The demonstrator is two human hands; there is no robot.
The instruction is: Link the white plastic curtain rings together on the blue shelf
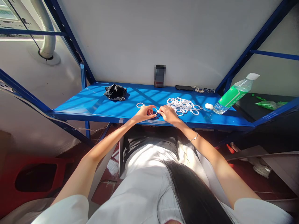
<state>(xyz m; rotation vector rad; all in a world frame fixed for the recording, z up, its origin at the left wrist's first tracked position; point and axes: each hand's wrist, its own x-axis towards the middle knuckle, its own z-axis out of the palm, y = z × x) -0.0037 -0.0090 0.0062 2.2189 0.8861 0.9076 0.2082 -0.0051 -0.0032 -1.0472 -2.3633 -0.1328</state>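
Observation:
Near the front edge of the blue table (93, 107), my left hand (143, 114) is closed on a white ring (156, 109) at its fingertips. My right hand (169, 114) pinches the ring's right side, so both hands meet at it. Fingers partly cover the ring. One more loose white ring (140, 103) lies just beyond my left hand. Beside my right hand spreads a pile of similar white rings (184, 105), some overlapping.
A crumpled black bag (115, 92) sits at the left. Toward the back are an upright dark device (159, 76), a flat black phone (184, 88) and a coiled cable (198, 90). A small white case (209, 106) and a green-labelled bottle (233, 95) stand right. Blue frame bars flank the table.

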